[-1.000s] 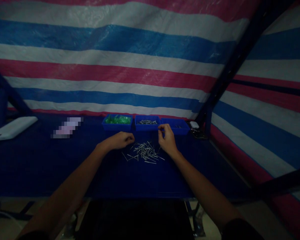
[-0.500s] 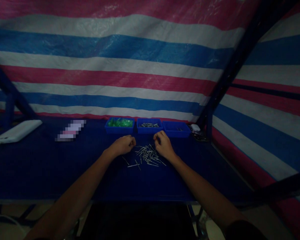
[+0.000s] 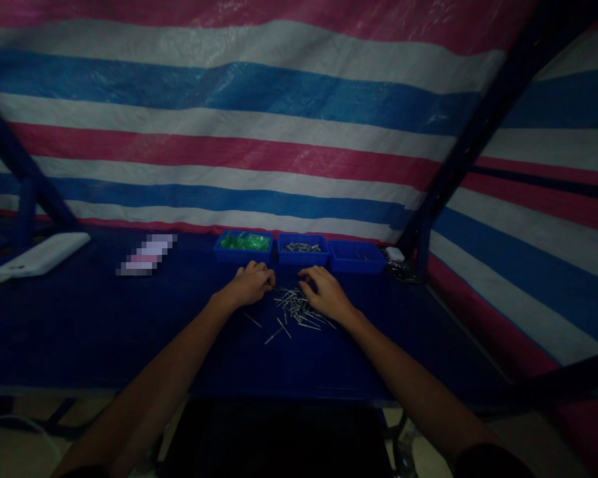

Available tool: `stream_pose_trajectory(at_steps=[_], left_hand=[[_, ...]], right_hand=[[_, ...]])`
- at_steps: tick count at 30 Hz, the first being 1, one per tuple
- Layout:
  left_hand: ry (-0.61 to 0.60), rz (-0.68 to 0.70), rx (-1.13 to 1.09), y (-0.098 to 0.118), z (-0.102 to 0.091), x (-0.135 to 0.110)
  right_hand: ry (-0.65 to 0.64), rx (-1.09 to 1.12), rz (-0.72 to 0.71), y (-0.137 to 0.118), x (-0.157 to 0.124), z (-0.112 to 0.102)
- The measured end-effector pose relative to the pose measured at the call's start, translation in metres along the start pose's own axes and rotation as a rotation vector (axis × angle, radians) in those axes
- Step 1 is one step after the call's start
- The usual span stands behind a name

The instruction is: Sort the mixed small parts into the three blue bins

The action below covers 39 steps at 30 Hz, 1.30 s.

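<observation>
Three loose metal rods (image 3: pixel 284 328) lie on the blue tabletop (image 3: pixel 229 372), nearer than the metal-rod pile (image 3: pixel 296 308). The right hand (image 3: pixel 326 293) stands partly open at the pile's right edge, thumb and forefinger parted. The left hand (image 3: pixel 252 284) is curled beside the pile; its grip cannot be determined. Beyond stand three blue bins (image 3: pixel 243 255).

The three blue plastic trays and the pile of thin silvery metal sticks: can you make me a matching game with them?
1. left blue plastic tray
2. middle blue plastic tray
3. right blue plastic tray
4. pile of thin silvery metal sticks

A. lies loose on the dark blue tabletop
B. holds just a few thin pieces
C. holds shiny green pieces
D. holds many short grey pieces

Pairs: 1-C, 2-D, 3-B, 4-A
</observation>
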<state>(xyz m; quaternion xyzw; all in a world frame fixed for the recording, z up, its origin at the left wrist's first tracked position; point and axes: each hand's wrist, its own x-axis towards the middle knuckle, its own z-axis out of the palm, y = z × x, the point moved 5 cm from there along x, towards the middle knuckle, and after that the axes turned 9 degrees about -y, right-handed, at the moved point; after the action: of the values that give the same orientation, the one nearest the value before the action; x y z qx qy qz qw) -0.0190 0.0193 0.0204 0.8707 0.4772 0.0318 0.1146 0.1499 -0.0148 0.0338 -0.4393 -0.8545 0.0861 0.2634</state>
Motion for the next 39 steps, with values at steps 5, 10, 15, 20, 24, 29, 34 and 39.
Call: stream_pose_trajectory(at_steps=[5,10,15,20,24,29,34,39], left_hand=[[0.107,0.005,-0.082,0.001,-0.009,0.002],[0.251,0.088,-0.141,0.019,-0.02,0.002],[0.293,0.158,-0.189,0.036,-0.023,-0.001],[0.285,0.18,-0.519,0.036,-0.026,0.0],[0.236,0.18,-0.849,0.032,-0.024,0.002],[0.193,0.159,-0.903,0.029,-0.02,0.004],[0.166,0.18,-0.839,0.025,-0.017,0.007],[0.266,0.187,-0.867,0.026,-0.016,0.006]], right_hand=[[-0.006,0.002,-0.002,0.001,0.0,-0.002],[0.033,-0.031,-0.032,-0.011,-0.001,-0.004],[0.105,-0.168,0.012,-0.022,-0.002,-0.006],[0.168,-0.152,0.062,-0.024,-0.004,-0.012],[0.264,-0.117,0.057,-0.025,-0.007,-0.018],[0.28,-0.135,0.019,-0.029,-0.008,-0.017],[0.275,-0.16,0.001,-0.028,-0.007,-0.015],[0.308,-0.095,0.027,-0.022,-0.006,-0.015]])
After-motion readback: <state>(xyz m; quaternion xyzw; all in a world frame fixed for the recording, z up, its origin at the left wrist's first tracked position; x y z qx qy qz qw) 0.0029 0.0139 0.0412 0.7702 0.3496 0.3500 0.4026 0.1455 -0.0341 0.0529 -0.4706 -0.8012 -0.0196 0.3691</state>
